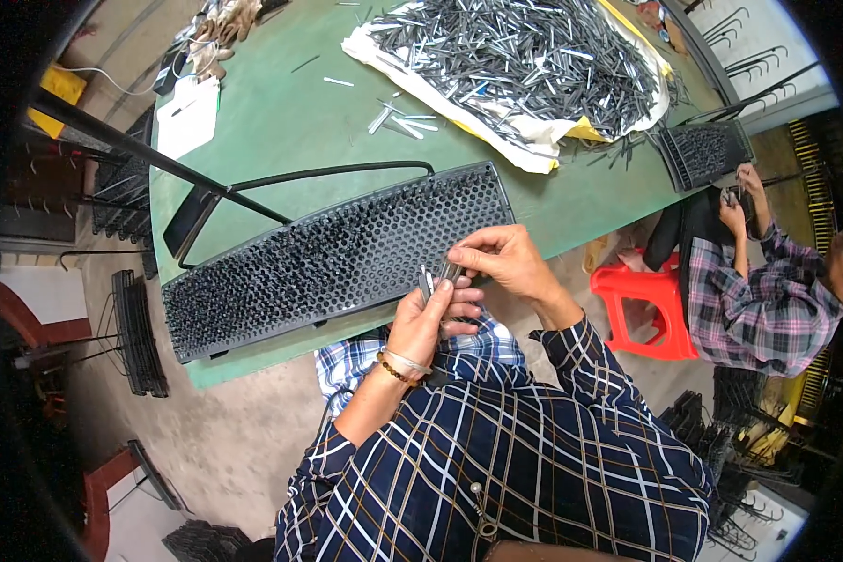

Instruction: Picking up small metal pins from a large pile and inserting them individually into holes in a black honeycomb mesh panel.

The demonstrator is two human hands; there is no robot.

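Note:
My left hand (pixel 423 323) is closed around a small bundle of thin metal strips (pixel 429 281), their ends poking out past the thumb. The fingertips of my right hand (pixel 506 267) pinch the upper end of strips in the same bundle. Just beyond both hands, a long black perforated tray (pixel 384 248) lies slantwise along the table edge. Dark pieces stand in many holes over its left and middle parts, while its right end shows bare round holes.
A green table (pixel 281 94) carries a big heap of dark and silver strips (pixel 534 66) on a white and yellow sack. Several strips (pixel 403 122) lie loose. A black metal bar (pixel 140 140) crosses at left. Rightward, another person (pixel 759 290) works beside a red stool (pixel 642 304).

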